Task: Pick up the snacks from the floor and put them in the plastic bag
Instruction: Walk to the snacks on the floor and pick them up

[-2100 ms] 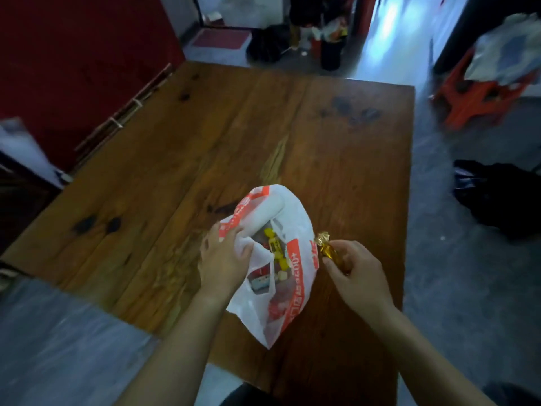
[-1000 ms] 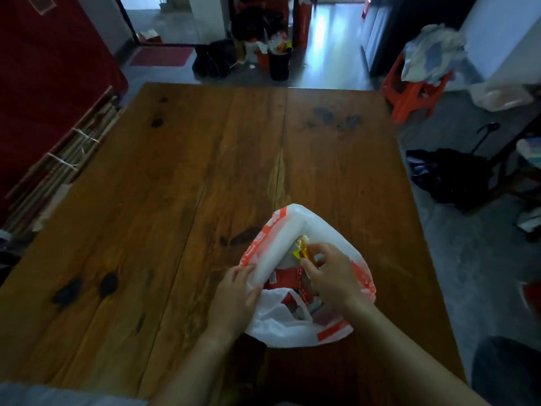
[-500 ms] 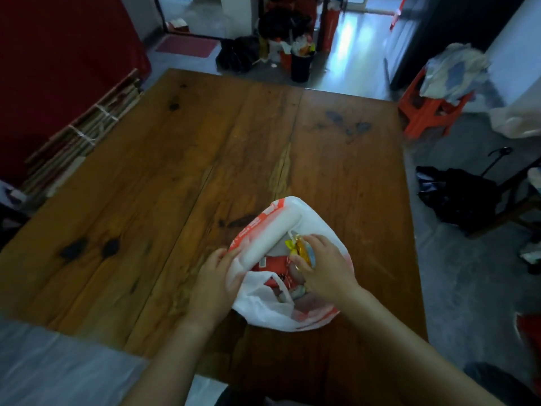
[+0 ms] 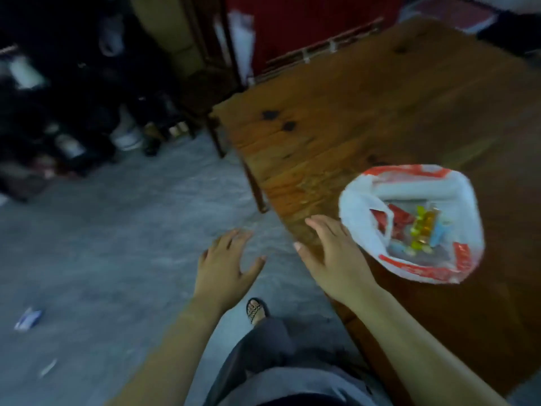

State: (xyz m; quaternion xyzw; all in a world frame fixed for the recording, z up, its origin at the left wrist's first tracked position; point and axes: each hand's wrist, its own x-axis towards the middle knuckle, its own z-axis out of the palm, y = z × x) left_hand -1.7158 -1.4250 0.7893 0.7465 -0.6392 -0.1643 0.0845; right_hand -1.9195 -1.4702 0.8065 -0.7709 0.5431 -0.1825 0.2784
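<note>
A white and red plastic bag (image 4: 409, 268) lies open on the wooden table (image 4: 366, 112), with several wrapped snacks (image 4: 421, 230) inside, red, yellow and blue. My right hand (image 4: 333, 253) hovers open over the table's near edge, just left of the bag and apart from it. My left hand (image 4: 225, 265) is open over the grey floor, fingers spread, holding nothing. A small blue and white snack packet (image 4: 27, 319) lies on the floor at far left. A thin pale wrapper (image 4: 48, 367) lies below it.
Dark shelves with shoes, bottles and a white pot (image 4: 126, 136) fill the upper left. A red panel (image 4: 307, 24) stands behind the table. My sandalled foot (image 4: 256, 310) and grey trousers show below my hands. The table leg (image 4: 254, 186) stands on the grey floor.
My right hand has dropped the gold sweet into the bag and pulled out. My left hand has let go of the bag. My view has swung left toward the floor.
</note>
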